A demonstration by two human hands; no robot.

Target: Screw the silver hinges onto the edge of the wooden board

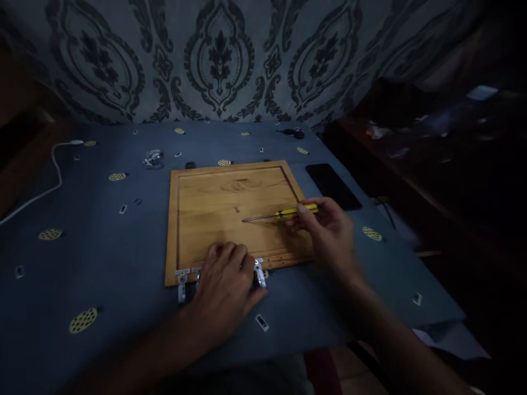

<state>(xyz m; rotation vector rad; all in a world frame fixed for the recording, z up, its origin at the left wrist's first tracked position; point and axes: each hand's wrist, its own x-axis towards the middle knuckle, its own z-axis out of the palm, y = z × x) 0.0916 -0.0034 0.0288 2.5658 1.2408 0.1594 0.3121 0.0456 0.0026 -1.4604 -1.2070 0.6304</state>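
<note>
A wooden panel (230, 192) with a raised frame lies flat on the table. My right hand (329, 230) is closed around the yellow handle of a screwdriver (294, 210), its shaft slanting left above the panel. Near the shaft's tip, a small screw (236, 209) lies on the wood. My left hand (226, 285) is closed over metal hinges at the panel's near edge, fingers bent and thumb out to the right. One hinge (181, 285) shows at the left corner; another hinge (259, 272) shows beside the thumb. Whatever sits under the left palm is mostly hidden.
Blue patterned cloth covers the table (102, 236). A black phone (332, 186) lies right of the panel. Loose metal parts (153, 158) and small screws (137, 201) lie to the left. A white cable (59, 170) runs along the left side. Patterned fabric (218, 60) rises behind.
</note>
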